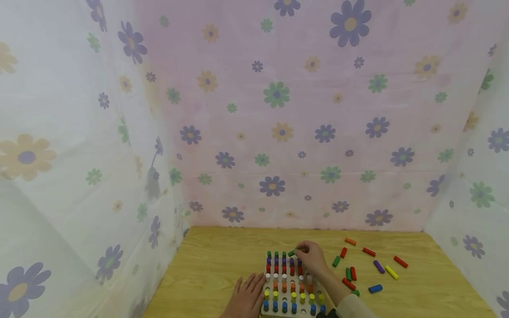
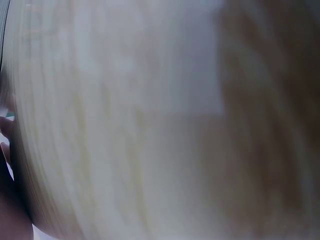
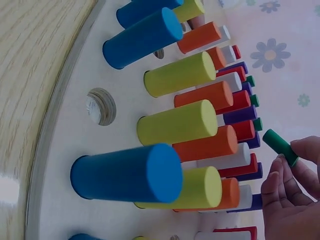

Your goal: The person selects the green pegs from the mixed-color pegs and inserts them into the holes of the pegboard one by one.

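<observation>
A pale wooden pegboard (image 3: 55,150) carries rows of round pegs, one colour to a row: blue nearest, then yellow, orange, white, red, purple and green. My right hand (image 1: 312,257) pinches a green peg (image 3: 280,147) between thumb and fingers, tilted over the far green row. Three green pegs stand upright in that row, left of the pinched one. Flat beside the board's left edge lies my left hand (image 1: 248,295), its fingers spread on the table. The left wrist view is mostly a close blur.
Loose pegs lie scattered on the wooden table (image 1: 214,256) to the right, among them a yellow peg (image 1: 391,272), a purple peg (image 1: 379,266), a blue peg (image 1: 375,288) and several red ones. An unfilled hole (image 3: 101,106) shows in the blue row. Flower-printed sheets hang around the table.
</observation>
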Tool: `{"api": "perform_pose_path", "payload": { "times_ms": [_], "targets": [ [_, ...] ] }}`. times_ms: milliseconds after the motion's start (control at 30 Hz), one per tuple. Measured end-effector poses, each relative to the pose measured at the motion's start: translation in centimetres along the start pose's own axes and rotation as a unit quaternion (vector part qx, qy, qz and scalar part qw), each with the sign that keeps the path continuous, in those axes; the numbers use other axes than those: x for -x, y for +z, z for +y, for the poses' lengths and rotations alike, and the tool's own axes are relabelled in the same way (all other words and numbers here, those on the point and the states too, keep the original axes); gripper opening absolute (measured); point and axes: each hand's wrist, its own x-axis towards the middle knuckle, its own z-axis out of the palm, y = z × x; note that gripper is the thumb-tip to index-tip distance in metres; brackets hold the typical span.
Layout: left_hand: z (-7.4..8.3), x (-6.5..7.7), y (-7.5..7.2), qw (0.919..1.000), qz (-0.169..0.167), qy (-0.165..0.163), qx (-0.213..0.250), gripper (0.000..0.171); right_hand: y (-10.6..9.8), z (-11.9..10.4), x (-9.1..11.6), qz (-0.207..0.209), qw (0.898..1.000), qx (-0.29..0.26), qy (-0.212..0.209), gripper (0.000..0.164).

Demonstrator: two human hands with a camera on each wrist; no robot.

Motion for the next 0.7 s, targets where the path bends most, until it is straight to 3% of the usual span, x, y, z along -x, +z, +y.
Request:
{"api": "perform_pose_path", "payload": {
  "times_ms": [133,500,700],
  "targets": [
    [0.17,0.04,-0.09,1.0,0.003,0.001,0.001,0.06,0.17,0.21,-0.3,0.003,1.0,0.017,0.009,0.015],
    [0.17,0.06,-0.01,0.9999,0.013,0.009,-0.005,0.059,0.57,0.28,-0.36,-0.001,0.998,0.053,-0.015,0.004],
    [0.02,0.01,0.13,1.0,0.008,0.0,-0.002,0.059,0.85,0.23,-0.18,0.017,0.997,0.073,-0.013,0.003]
  ]
}}
